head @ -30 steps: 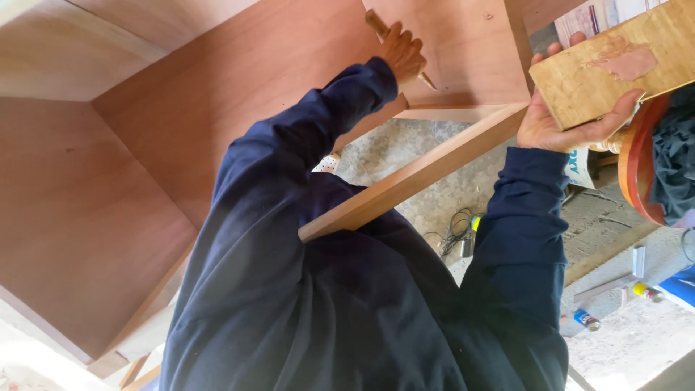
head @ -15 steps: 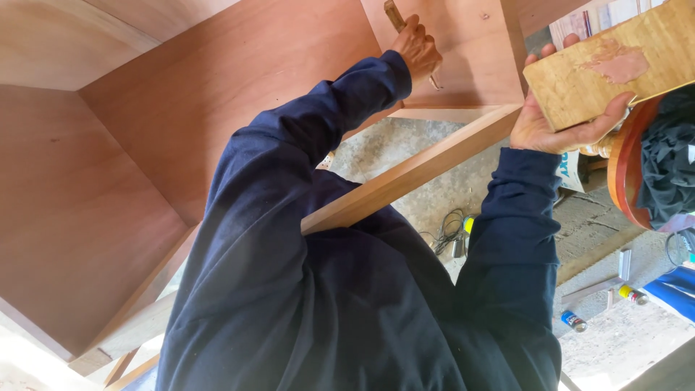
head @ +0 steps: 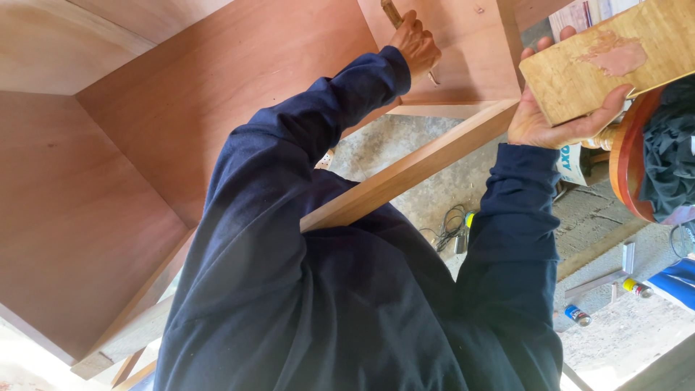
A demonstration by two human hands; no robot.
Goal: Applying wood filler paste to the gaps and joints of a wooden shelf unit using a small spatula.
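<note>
My left hand [head: 416,43] is raised against the reddish-brown back panel [head: 239,80] of a wooden cabinet. It is closed around a small tool with a wooden handle [head: 392,11], pressed to the panel. My right hand [head: 554,123] grips a light plywood board [head: 579,69] from below, held up at the right. A pinkish smear of filler [head: 615,56] lies on the board's face. Both arms are in dark navy sleeves, and my torso fills the lower middle of the view.
A light wooden rail [head: 413,170] runs diagonally under my arms. Beyond it is concrete floor with a coil of cable [head: 449,228] and small cans [head: 577,315]. A round red-rimmed object [head: 626,159] with dark cloth [head: 670,145] sits at the right.
My left hand with the tool has shifted slightly up and right along the back panel. The right hand keeps the board in about the same place.
</note>
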